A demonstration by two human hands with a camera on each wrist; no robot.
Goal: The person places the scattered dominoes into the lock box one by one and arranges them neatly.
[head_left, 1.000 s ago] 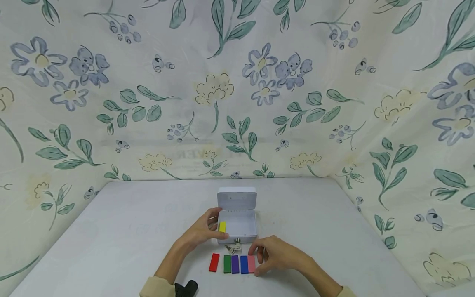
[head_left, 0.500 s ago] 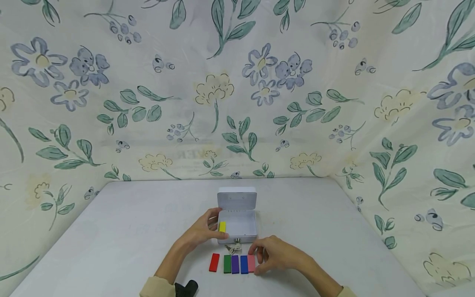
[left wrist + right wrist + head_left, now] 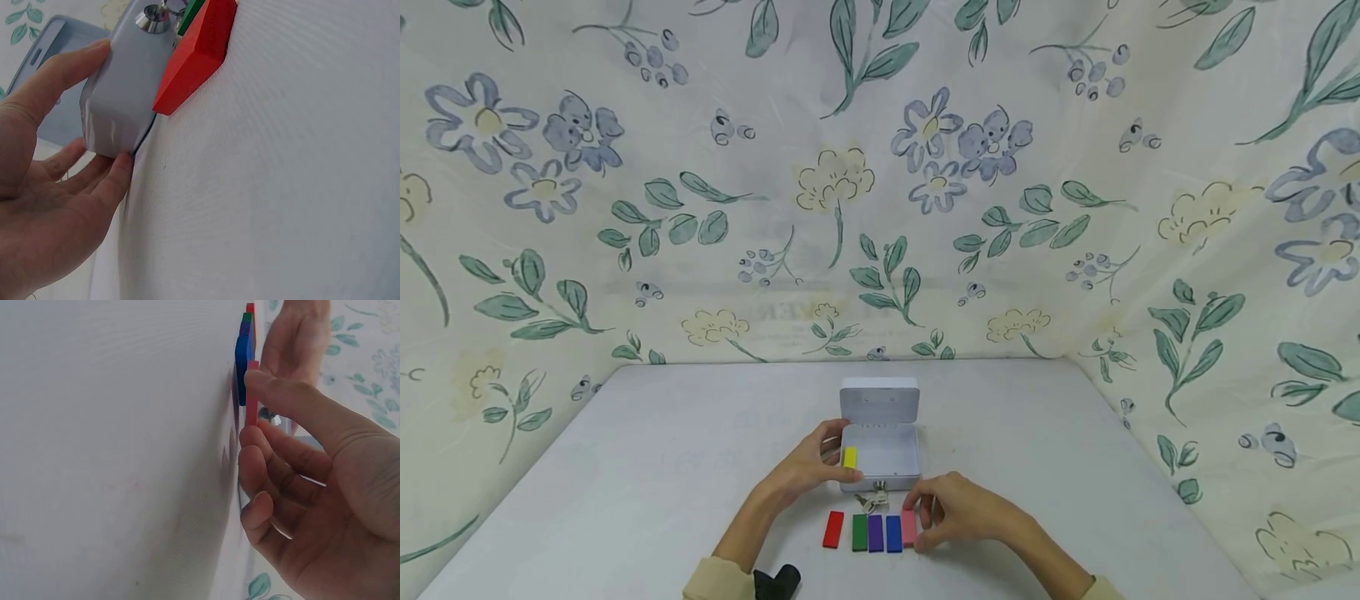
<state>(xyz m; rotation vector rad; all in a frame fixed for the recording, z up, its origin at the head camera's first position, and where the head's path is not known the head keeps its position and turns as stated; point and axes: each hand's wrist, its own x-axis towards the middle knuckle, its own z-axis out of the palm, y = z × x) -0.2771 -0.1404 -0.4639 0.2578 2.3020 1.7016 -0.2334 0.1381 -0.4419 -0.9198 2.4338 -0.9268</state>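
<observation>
"What does the right hand (image 3: 962, 510) hold?"
"A slim, straight-edged pink block (image 3: 909, 528), pinched at its ends between thumb and bent fingers, just right of the blue block (image 3: 893, 534)."
"And the left hand (image 3: 807, 464)?"
"Farther off, half-curled, gripping the open white lock box (image 3: 901, 483)'s left side. A yellow block (image 3: 850, 457) is inside."

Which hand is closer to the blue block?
Right: the right hand pinches the pink block beside the blue block; the left hand holds the box, farther off to the left.
</observation>
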